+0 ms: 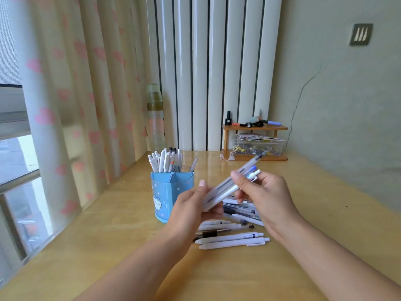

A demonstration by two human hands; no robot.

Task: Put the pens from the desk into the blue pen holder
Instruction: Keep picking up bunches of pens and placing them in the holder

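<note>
A small bundle of pens (232, 185) is held above the tabletop (303, 213), just to the right of the blue pen holder (171, 192). The bundle is gripped at both ends: the left hand (193, 205) is closed around its lower, near end, with the thumb laid over the top, and the right hand (262, 192) is pinched on its upper, far end between thumb and fingers. The bundle is tilted, with the far end raised toward the right. This two-handed hold is judged to serve alignment: the pens are squared into one parallel group so that they can be inserted together rather than singly.

The holder stands upright on the left part of the tabletop and is divided into compartments. The far-left compartment is already packed with upright pens (165, 159); one further pen (193, 163) leans alone in the right compartment. The remaining free space is therefore judged to lie on the right side, nearest the bundle.

A loose pile of pens (234, 235) lies flat on the tabletop beneath and near the hands, mostly white-barrelled, with some dark and clear ones. The task is judged to be partly complete.

A clear bottle (155, 118) stands behind the holder, and a small wooden shelf (256, 127) occupies the far right corner. Neither is involved.
</note>
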